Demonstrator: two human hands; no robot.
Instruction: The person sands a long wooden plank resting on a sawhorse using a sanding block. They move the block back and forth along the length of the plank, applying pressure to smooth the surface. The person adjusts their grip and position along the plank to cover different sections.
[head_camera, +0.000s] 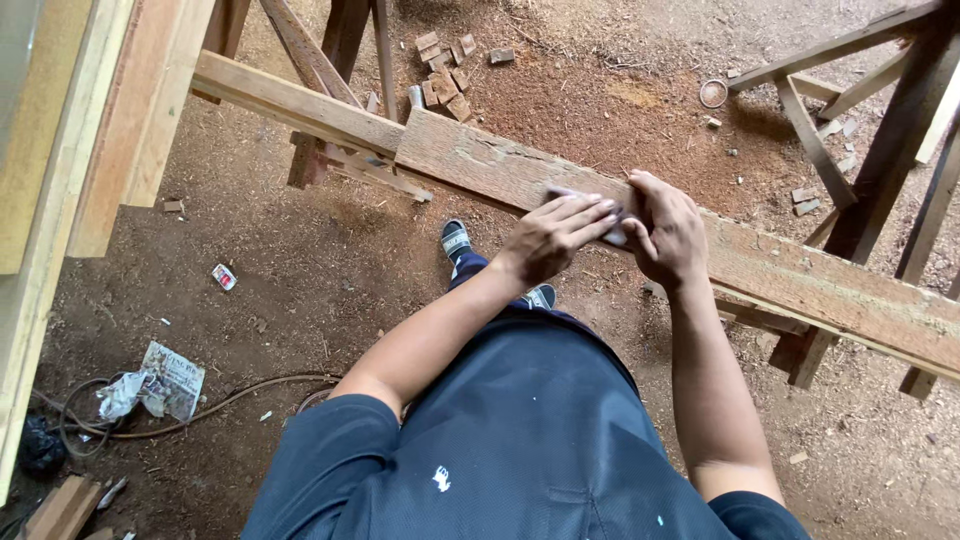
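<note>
A long rough wooden plank (800, 285) runs from upper left to lower right across wooden trestles. My left hand (555, 232) lies flat with its fingers pressed on a small greyish sanding pad (612, 222) on top of the plank. My right hand (668, 228) grips the same pad from its right side, fingers curled over it. Most of the pad is hidden under both hands.
A second lighter beam (295, 103) meets the plank at the left. Trestle legs (900, 130) stand at the right. Small wood offcuts (445, 70) lie on the dirt floor, with crumpled paper (160, 382) and a cable (250, 392) at lower left.
</note>
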